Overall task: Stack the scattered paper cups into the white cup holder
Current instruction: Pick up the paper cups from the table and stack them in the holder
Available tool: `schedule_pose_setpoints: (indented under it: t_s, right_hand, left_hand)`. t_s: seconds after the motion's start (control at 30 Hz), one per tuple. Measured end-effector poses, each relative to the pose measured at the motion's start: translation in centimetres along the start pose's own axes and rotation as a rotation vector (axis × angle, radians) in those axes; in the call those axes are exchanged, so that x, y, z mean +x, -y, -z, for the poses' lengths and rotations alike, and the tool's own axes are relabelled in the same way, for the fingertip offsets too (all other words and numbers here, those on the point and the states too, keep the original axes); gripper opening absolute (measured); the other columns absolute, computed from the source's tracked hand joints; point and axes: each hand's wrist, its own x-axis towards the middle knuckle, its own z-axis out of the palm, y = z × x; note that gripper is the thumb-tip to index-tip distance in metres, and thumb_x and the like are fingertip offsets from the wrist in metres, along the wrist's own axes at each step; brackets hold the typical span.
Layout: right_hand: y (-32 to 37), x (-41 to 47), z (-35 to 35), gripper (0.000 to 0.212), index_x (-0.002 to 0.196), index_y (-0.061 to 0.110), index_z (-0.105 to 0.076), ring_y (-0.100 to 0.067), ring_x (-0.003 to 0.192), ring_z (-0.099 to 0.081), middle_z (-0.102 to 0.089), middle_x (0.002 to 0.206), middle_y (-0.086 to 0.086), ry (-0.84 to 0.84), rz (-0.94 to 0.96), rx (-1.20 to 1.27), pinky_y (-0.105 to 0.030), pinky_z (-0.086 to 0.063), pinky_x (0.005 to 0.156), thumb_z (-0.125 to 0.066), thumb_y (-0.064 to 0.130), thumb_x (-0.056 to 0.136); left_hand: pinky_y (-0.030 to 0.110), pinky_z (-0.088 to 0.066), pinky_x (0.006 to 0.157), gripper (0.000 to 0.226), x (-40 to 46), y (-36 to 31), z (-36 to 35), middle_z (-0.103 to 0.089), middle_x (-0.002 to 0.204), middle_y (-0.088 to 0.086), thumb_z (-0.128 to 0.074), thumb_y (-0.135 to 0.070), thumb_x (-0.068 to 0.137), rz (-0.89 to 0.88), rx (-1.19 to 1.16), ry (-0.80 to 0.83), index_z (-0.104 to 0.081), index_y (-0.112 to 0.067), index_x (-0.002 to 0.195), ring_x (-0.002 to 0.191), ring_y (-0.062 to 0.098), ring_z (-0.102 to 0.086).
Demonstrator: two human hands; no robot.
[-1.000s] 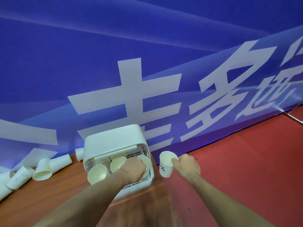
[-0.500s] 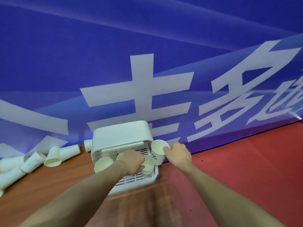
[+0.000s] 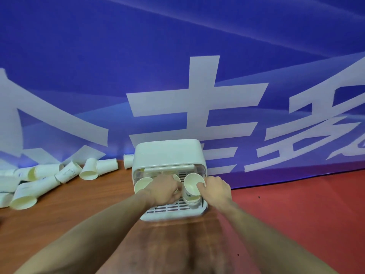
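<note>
1. Since half a second ago, the cup (image 3: pixel 192 183) gripped at its rim by the right hand (image 3: pixel 216 189) has been brought from beside the holder (image 3: pixel 168 155) to above the stack (image 3: pixel 193 201) at the right of the holder's tray, into which its base is now set
2. The left hand (image 3: pixel 165 189) is found in the same place as before, fingers curled at the side of the stack; whether the stack is gripped or only touched cannot be told
3. A single cup (image 3: pixel 142 184) is seen as before at the left of the tray, mouth up
4. The loose cups (image 3: pixel 59 175) are still lying on their sides on the table (image 3: pixel 79 204), well left of the holder; more of them are taken in now than earlier
5. A middle cup (image 3: pixel 176 177) in the tray is mostly hidden behind the left hand
6. One cup (image 3: pixel 128 160) is half hidden behind the holder's left side
7. The leftmost loose cups are cut off by the frame edge, and their print is too blurred to be read
</note>
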Motion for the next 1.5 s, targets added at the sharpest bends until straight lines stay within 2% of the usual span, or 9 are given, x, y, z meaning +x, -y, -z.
schedule_pose_setpoints:
  t_s: [0.13, 0.47, 0.6, 0.7, 0.77, 0.87, 1.2, 1.33, 1.5]
  right_hand:
    - [-0.4, 0.2, -0.9, 0.028, 0.076, 0.013, -0.052, -0.029, 0.071, -0.052, -0.055, 0.075, -0.006, -0.023, 0.022, -0.063, -0.032, -0.036, 0.061, -0.042, 0.037, 0.088]
    - [-0.5, 1.0, -2.7, 0.038, 0.102, 0.015, -0.063, -0.026, 0.094, -0.063, -0.067, 0.102, -0.003, 0.187, -0.035, -0.163, -0.031, -0.044, 0.073, -0.048, 0.046, 0.087]
    - [0.0, 0.6, -1.9, 0.042, 0.090, 0.019, -0.057, -0.023, 0.088, -0.062, -0.061, 0.088, 0.001, 0.118, -0.072, -0.223, -0.029, -0.045, 0.070, -0.046, 0.059, 0.084]
    - [1.2, 0.6, -0.6, 0.038, 0.092, 0.017, -0.058, -0.024, 0.082, -0.059, -0.058, 0.085, 0.001, 0.135, -0.047, -0.197, -0.029, -0.045, 0.068, -0.047, 0.053, 0.085]
    - [2.5, 0.5, 0.1, 0.028, 0.077, 0.019, -0.054, -0.024, 0.075, -0.054, -0.054, 0.077, 0.001, 0.236, 0.013, -0.101, -0.028, -0.041, 0.062, -0.051, 0.046, 0.084]
    - [5.4, 0.1, 1.1, 0.032, 0.056, 0.019, -0.045, -0.022, 0.060, -0.050, -0.049, 0.057, 0.002, 0.381, 0.104, 0.050, -0.027, -0.035, 0.051, -0.055, 0.036, 0.081]
    - [20.3, -1.5, 5.5, 0.024, 0.059, 0.016, -0.056, -0.025, 0.055, -0.062, -0.065, 0.064, -0.008, 0.272, 0.370, 0.102, -0.033, -0.054, 0.063, -0.053, 0.029, 0.079]
    - [27.5, -2.4, 5.2, 0.021, 0.065, 0.015, -0.058, -0.028, 0.064, -0.066, -0.067, 0.068, -0.008, 0.261, 0.470, 0.029, -0.034, -0.054, 0.065, -0.052, 0.030, 0.078]
    - [36.0, -4.3, 3.0, 0.021, 0.061, 0.018, -0.050, -0.024, 0.055, -0.062, -0.058, 0.060, -0.001, 0.284, 0.569, -0.021, -0.034, -0.054, 0.065, -0.051, 0.033, 0.076]
  left_hand:
    - [0.034, -0.043, 0.062, 0.023, -0.4, -0.2, -0.3, -0.071, 0.085, 0.005, -0.047, -0.037, 0.092, -0.011, -0.026, 0.005, -0.065, -0.022, 0.089, 0.078, 0.030, -0.064]
    - [0.033, -0.046, 0.072, 0.031, -0.9, 0.2, -1.1, -0.073, 0.096, 0.007, -0.048, -0.040, 0.096, 0.036, -0.053, 0.024, -0.068, -0.022, 0.110, 0.088, 0.031, -0.065]
    - [0.032, -0.046, 0.073, 0.030, -1.6, 0.5, -0.8, -0.073, 0.096, 0.004, -0.050, -0.043, 0.093, 0.050, -0.081, 0.034, -0.068, -0.026, 0.111, 0.089, 0.028, -0.065]
    - [0.031, -0.044, 0.072, 0.030, -2.1, 0.9, 0.0, -0.073, 0.092, 0.003, -0.052, -0.045, 0.092, 0.078, -0.083, 0.034, -0.068, -0.026, 0.109, 0.089, 0.025, -0.065]
    - [0.030, -0.043, 0.073, 0.031, -2.6, 1.4, 0.7, -0.074, 0.092, 0.002, -0.053, -0.046, 0.091, 0.099, -0.081, 0.036, -0.068, -0.026, 0.109, 0.091, 0.023, -0.065]
    - [0.031, -0.047, 0.073, 0.028, -3.5, 2.2, 2.1, -0.070, 0.098, 0.000, -0.056, -0.045, 0.088, 0.125, -0.062, 0.064, -0.068, -0.026, 0.105, 0.093, 0.022, -0.063]
    - [0.033, -0.043, 0.065, 0.028, -12.7, 8.7, 8.1, -0.067, 0.089, 0.004, -0.050, -0.042, 0.089, 0.373, 0.089, 0.002, -0.066, -0.019, 0.087, 0.076, 0.028, -0.057]
    - [0.033, -0.040, 0.067, 0.026, -18.5, 12.7, 9.4, -0.065, 0.095, 0.005, -0.051, -0.039, 0.089, 0.489, 0.082, 0.019, -0.066, -0.018, 0.094, 0.089, 0.028, -0.062]
    - [0.034, -0.048, 0.074, 0.027, -27.3, 17.8, 9.0, -0.065, 0.094, 0.005, -0.051, -0.039, 0.087, 0.640, 0.044, -0.012, -0.066, -0.017, 0.093, 0.088, 0.028, -0.062]
